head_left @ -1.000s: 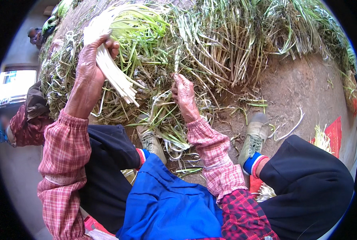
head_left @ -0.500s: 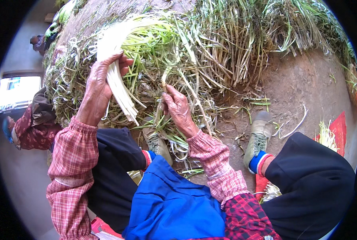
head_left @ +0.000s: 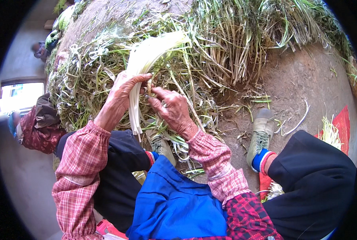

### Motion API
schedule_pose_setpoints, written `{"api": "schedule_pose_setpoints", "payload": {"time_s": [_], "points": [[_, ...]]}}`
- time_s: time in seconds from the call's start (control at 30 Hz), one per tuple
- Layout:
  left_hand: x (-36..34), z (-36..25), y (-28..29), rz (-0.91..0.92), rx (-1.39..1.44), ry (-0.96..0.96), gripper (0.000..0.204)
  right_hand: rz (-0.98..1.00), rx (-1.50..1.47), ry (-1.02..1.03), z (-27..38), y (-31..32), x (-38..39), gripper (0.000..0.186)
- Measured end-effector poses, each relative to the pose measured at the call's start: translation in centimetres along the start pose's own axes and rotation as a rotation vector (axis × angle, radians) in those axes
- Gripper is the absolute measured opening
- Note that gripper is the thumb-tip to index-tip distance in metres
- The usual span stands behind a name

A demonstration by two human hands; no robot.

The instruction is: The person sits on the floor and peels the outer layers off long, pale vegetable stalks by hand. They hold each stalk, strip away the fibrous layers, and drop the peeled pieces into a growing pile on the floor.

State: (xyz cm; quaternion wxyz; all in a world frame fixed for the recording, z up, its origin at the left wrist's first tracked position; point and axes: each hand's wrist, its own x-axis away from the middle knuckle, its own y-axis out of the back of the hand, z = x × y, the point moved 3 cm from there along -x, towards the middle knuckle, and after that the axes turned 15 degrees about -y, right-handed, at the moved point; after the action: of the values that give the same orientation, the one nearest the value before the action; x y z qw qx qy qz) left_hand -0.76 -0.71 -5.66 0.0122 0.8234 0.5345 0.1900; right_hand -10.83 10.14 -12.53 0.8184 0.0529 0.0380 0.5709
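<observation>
My left hand (head_left: 122, 90) is closed around a bunch of pale, leafy green-white stalks (head_left: 148, 52). Its leafy ends fan out up and to the right, while the white ends (head_left: 135, 116) hang below the hand. Close beside it, my right hand (head_left: 172, 108) has its fingertips pinched on a thin brownish stalk (head_left: 149, 85). The upper part of that stalk meets my left thumb and fingers; whether both hands grip it is unclear. Right behind both hands spreads a heap of tangled green and straw-coloured leaves (head_left: 86, 80).
Long unstripped stalks (head_left: 234, 52) lie in a thick row at the far side. Bare earth floor (head_left: 302, 80) shows on the right. Pale stalks (head_left: 329, 136) rest on a red sheet (head_left: 342, 124) beyond my right knee. Another person (head_left: 38, 124) is at the left edge.
My left hand has moved right and slightly down with the bunch, whose leafy ends now swing rightward. My right hand has shifted a little left with the thin stalk, bringing the hands together.
</observation>
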Motion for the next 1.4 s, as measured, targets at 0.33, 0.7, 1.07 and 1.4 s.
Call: {"api": "schedule_pose_setpoints", "payload": {"time_s": [0.33, 0.7, 1.07, 1.4], "points": [[0.0, -0.9, 0.1, 0.019, 0.019, -0.067, 0.024, -0.501, 0.107, -0.423, -13.4, 8.9, -2.6, 0.059], [1.6, -0.2, -1.5, 0.083, 0.026, -0.184, 0.026, 0.154, -0.833, -0.590, -2.6, 0.1, -2.3, 0.029], [1.5, -0.8, -2.3, 0.170, -0.133, -0.096, 0.035, 0.178, -1.285, -0.588, -2.7, -0.7, -2.0, 0.014], [0.5, 1.0, -1.0, -0.080, -0.157, -0.136, 0.026, 0.160, -1.080, -0.630, -2.1, -1.7, -1.5, 0.011]]}}
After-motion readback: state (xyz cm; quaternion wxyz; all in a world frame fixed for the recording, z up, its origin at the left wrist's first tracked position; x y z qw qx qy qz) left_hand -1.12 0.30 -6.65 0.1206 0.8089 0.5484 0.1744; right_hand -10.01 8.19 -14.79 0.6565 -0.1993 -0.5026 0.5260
